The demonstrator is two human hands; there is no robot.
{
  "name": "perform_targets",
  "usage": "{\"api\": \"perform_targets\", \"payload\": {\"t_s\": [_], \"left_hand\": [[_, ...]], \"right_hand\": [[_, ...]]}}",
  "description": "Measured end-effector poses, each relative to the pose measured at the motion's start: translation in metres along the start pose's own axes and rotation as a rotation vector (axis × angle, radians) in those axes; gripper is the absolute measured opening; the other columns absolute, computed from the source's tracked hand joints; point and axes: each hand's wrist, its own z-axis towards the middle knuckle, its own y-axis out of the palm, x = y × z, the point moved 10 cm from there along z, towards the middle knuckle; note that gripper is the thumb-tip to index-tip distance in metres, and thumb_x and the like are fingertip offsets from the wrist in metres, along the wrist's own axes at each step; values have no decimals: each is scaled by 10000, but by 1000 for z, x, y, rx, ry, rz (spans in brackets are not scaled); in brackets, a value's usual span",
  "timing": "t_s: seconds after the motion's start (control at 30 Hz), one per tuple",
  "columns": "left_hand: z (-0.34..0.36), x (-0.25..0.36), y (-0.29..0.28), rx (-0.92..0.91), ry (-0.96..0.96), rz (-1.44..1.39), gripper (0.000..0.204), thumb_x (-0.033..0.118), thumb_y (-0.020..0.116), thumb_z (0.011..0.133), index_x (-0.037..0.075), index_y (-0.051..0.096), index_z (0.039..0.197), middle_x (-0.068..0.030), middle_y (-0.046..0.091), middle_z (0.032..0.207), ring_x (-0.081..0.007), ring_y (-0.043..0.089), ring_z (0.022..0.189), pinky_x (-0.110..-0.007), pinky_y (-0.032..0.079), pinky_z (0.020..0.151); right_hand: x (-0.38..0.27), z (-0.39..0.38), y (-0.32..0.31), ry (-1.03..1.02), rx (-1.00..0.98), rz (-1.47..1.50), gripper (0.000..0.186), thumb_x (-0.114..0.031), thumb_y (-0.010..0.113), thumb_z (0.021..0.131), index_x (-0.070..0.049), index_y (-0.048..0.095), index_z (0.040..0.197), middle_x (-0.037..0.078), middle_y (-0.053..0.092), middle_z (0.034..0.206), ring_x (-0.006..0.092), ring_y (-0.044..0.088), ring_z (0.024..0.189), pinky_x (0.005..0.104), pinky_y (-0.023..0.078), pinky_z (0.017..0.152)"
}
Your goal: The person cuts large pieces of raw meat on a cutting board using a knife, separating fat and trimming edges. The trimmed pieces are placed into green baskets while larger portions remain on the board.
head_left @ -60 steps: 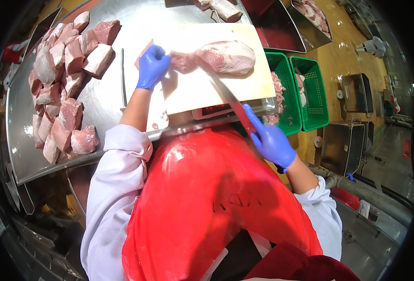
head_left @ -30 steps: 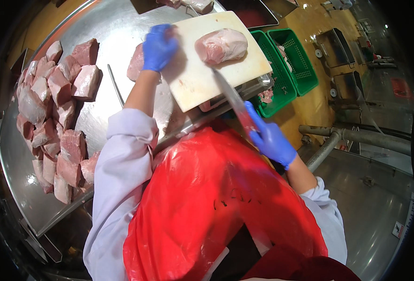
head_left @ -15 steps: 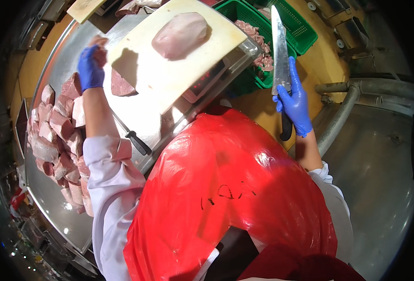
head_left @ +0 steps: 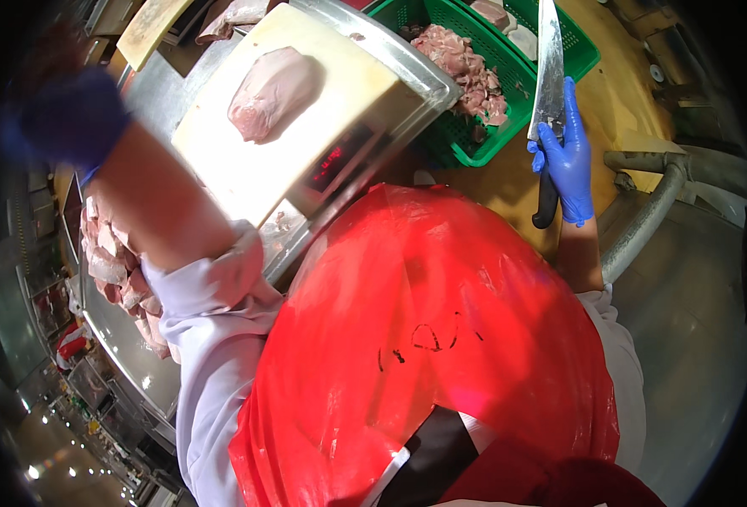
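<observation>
1. Flat, white rectangular cutting board [head_left: 238, 173]: supports oblong pale-pink meat [head_left: 272, 95].
2. Long, black-handled steel knife [head_left: 549, 72]: clasped by blue-gloved right hand [head_left: 569, 160], pointing away from body, presumably for safety.
3. Blurred blue-gloved left hand [head_left: 73, 118]: cannot tell its grip.

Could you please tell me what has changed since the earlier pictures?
The left hand has swung farther left, away from the cutting board, and is too blurred to show any grip. The right hand has carried the knife rightward, away from the large meat piece. That piece remains on the board, the knife in the right hand.
</observation>
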Motion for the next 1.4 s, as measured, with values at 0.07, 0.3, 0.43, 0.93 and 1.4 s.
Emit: {"api": "perform_targets", "payload": {"t_s": [0.07, 0.3, 0.43, 0.93, 1.4], "left_hand": [[-37, 40, 81, -76, -88, 60, 247, 100, 685, 834, -26, 697, 1047, -136, 718, 933, -187, 684, 811, -317, 554, 753], [-108, -35, 166, -151, -897, -785, 216, 45, 679, 948, -42, 685, 1145, -106, 734, 1103, -163, 691, 995, -289, 533, 901], [-83, -36, 131, -222, -744, -619, 349, 33, 761, 760, 2, 704, 1103, -89, 733, 1002, -145, 689, 880, -285, 545, 835], [-295, -8, 61, -720, -1410, 101, 780, 355, 854, 635, 44, 562, 1287, -204, 694, 1080, -352, 675, 1052, -421, 539, 912], [-331, 26, 35, -694, -1355, -62, 1035, 521, 888, 627, -2, 464, 1413, -260, 550, 1325, -417, 503, 1279, -462, 414, 1107]], "right_hand": [[8, 19, -11, -1, -29, 0, 772, 24, 552, 981, -198, 206, 1635, 51, 646, 931, 87, 585, 651, 226, 496, 499], [33, 59, -45, 27, -70, 41, 765, 20, 552, 983, -172, 202, 1635, 52, 632, 925, 82, 572, 666, 219, 486, 507], [36, 84, -46, 45, -79, 50, 741, 30, 516, 997, -169, 199, 1636, 52, 592, 931, 83, 543, 634, 210, 457, 508], [27, 151, 55, -67, -444, 6, 795, 21, 544, 985, -245, 180, 1641, 52, 581, 904, 121, 555, 597, 229, 437, 466], [-62, 143, 232, -298, -693, -95, 670, -54, 627, 957, -127, 337, 1556, 69, 647, 969, 109, 617, 678, 253, 517, 527]]}}
